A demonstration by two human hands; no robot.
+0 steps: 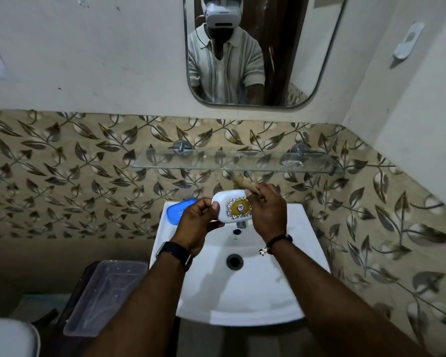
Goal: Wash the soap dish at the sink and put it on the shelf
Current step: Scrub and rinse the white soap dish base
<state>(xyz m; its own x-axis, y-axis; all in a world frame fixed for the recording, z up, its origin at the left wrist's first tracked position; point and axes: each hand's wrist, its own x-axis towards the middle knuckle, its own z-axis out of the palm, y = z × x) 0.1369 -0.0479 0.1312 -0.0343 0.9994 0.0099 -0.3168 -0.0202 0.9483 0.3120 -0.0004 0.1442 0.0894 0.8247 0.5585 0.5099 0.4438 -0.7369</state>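
My left hand (pixel 198 222) grips a white soap dish (pixel 229 205) with a round gold emblem, holding it above the back of the white sink (pixel 242 292). At the dish's right end my right hand (pixel 268 212) is closed around a tan scrubber (pixel 245 183), which pokes up past the fingers. A second dish part, blue (pixel 178 209), lies on the sink's back left corner. The glass shelf (pixel 216 163) hangs on the tiled wall just above my hands. The tap is mostly hidden behind the dish and my right hand.
A clear plastic box (pixel 106 295) rests on a dark stand left of the sink. The drain (pixel 234 261) sits mid-basin. A mirror (pixel 255 47) hangs above the shelf. A white toilet edge (pixel 8 336) shows bottom left. A white holder (pixel 407 41) is fixed to the right wall.
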